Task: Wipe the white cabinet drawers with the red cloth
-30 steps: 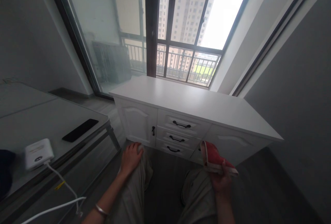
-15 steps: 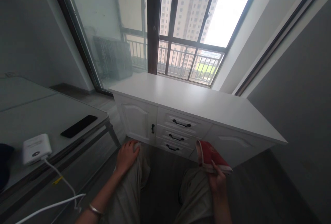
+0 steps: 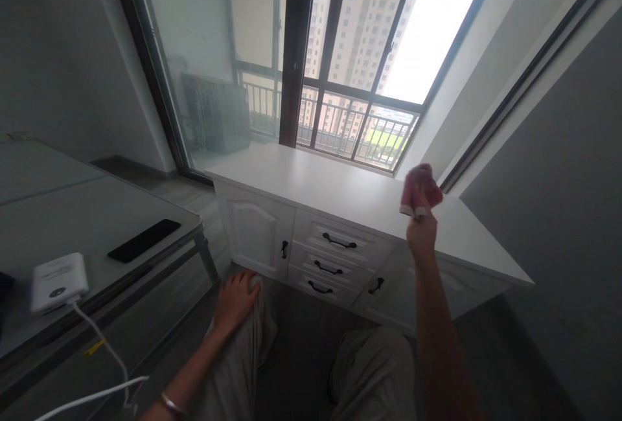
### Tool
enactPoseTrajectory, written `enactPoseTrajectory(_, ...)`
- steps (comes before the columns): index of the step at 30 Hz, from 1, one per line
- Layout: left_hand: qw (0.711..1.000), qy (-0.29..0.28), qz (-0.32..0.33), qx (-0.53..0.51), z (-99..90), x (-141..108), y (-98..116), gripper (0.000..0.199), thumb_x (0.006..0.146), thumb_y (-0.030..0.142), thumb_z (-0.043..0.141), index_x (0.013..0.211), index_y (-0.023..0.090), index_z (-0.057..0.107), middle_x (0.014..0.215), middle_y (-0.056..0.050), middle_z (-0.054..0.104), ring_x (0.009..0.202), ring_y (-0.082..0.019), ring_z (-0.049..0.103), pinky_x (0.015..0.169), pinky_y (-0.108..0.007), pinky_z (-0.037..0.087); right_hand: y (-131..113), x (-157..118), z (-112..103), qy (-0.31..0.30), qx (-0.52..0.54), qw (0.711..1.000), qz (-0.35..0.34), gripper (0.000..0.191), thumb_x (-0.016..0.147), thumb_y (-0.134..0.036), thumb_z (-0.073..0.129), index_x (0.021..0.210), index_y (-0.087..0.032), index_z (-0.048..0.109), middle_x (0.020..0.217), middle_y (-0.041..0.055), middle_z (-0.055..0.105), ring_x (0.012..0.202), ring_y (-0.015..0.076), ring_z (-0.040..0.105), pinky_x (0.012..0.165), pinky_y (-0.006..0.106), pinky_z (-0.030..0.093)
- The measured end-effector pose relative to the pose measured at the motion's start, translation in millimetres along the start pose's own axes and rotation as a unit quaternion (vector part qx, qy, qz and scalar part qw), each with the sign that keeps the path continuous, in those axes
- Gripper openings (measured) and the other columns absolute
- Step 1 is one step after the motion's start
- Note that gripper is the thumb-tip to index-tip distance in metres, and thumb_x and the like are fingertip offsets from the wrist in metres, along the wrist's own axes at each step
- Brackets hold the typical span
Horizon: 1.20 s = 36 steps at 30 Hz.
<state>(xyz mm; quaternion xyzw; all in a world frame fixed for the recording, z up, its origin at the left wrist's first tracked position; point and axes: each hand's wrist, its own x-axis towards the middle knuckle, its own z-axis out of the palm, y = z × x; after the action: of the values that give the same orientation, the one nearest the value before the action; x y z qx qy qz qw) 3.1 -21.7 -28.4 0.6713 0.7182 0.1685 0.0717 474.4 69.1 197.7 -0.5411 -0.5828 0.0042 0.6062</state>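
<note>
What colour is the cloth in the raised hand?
Red, blurred, as the head view shows: the cloth in the right hand.

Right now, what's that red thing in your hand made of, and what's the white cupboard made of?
The red thing looks like soft cloth: it bunches up in the right hand, though it is blurred. The white cupboard seems to be painted or laminated wood board, with a smooth matt top, moulded door panels and dark handles that look like metal.
</note>
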Motion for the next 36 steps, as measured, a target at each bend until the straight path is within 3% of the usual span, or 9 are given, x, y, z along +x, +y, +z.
enactPoseTrajectory(3,1.0,-0.005,-0.007,-0.006,-3.3,-1,1,0.043,0.105,0.035,0.047,0.136,0.019,0.072,0.142,-0.013,0.073,0.127,-0.033,0.065,0.109,-0.045,0.051,-11,36,43,-0.225,-0.174,0.959,0.007,0.065,0.102,-0.037,0.049,0.164,-0.02,0.056,0.179,0.0135,0.038,0.17,0.0353,0.023,0.136,0.064,0.023)
enactPoseTrajectory(6,1.0,-0.011,-0.01,-0.009,-6.7,-2,2,0.043,0.105,0.034,0.048,0.137,0.019,0.072,0.144,-0.013,0.072,0.13,-0.033,0.065,0.111,-0.045,0.05,-8,30,79,-0.462,-0.281,0.835,0.098,0.076,0.106,-0.055,0.05,0.175,-0.024,0.039,0.185,0.0132,0.021,0.172,0.0377,0.012,0.134,0.07,0.018)
enactPoseTrajectory(8,1.0,-0.012,-0.009,-0.012,-8.4,-2,1,0.042,0.105,0.033,0.048,0.136,0.019,0.072,0.144,-0.013,0.072,0.131,-0.033,0.064,0.113,-0.045,0.049,0,18,92,-0.517,-0.322,0.785,0.112,0.086,0.106,-0.067,0.047,0.179,-0.027,0.026,0.186,0.0122,0.014,0.173,0.0365,0.007,0.134,0.071,0.015)
enactPoseTrajectory(15,1.0,-0.013,-0.016,-0.013,-13.0,-3,3,0.041,0.105,0.034,0.049,0.136,0.019,0.072,0.144,-0.014,0.072,0.13,-0.032,0.065,0.11,-0.043,0.051,11,-5,95,-0.46,-0.335,0.817,0.099,0.097,0.101,-0.073,0.051,0.18,-0.024,0.021,0.187,0.0148,0.009,0.173,0.0379,0.004,0.133,0.071,0.012)
enactPoseTrajectory(19,1.0,-0.017,-0.011,-0.012,-14.0,-4,3,0.042,0.106,0.035,0.047,0.137,0.02,0.072,0.144,-0.013,0.072,0.13,-0.032,0.065,0.11,-0.043,0.051,3,-30,65,-0.29,-0.229,0.927,0.071,0.087,0.101,-0.072,0.048,0.169,-0.018,0.047,0.181,0.0189,0.032,0.172,0.0366,0.016,0.135,0.069,0.01)
enactPoseTrajectory(22,1.0,-0.018,-0.014,-0.009,-13.9,-3,2,0.042,0.106,0.035,0.048,0.137,0.021,0.071,0.144,-0.014,0.072,0.131,-0.032,0.065,0.109,-0.043,0.051,4,-71,27,-0.183,-0.06,0.978,0.075,0.076,0.098,-0.077,0.049,0.142,-0.019,0.072,0.16,0.0202,0.062,0.155,0.0357,0.05,0.131,0.057,0.032)
enactPoseTrajectory(26,1.0,-0.029,-0.004,0.0,-12.0,-1,4,0.042,0.105,0.034,0.047,0.138,0.02,0.07,0.145,-0.014,0.071,0.133,-0.033,0.063,0.111,-0.045,0.05,29,-144,-12,-0.145,0.035,0.966,0.209,0.061,0.087,-0.077,0.062,0.099,-0.021,0.08,0.106,0.0156,0.084,0.11,0.0354,0.075,0.104,0.047,0.054)
enactPoseTrajectory(30,0.999,-0.038,0.011,0.007,-8.8,-2,10,0.043,0.105,0.035,0.048,0.139,0.021,0.07,0.146,-0.014,0.07,0.136,-0.034,0.062,0.111,-0.046,0.05,66,-206,-21,-0.094,-0.056,0.944,0.311,0.06,0.071,-0.086,0.057,0.058,-0.027,0.058,0.063,0.0104,0.068,0.066,0.0298,0.064,0.07,0.041,0.047)
enactPoseTrajectory(36,0.997,-0.066,0.025,0.006,-13.7,2,23,0.044,0.105,0.037,0.049,0.138,0.019,0.072,0.145,-0.015,0.071,0.133,-0.035,0.064,0.112,-0.047,0.05,72,-235,-4,-0.034,-0.179,0.945,0.273,0.046,0.078,-0.073,0.05,0.06,-0.031,0.044,0.058,0.0035,0.051,0.056,0.0225,0.046,0.062,0.036,0.032)
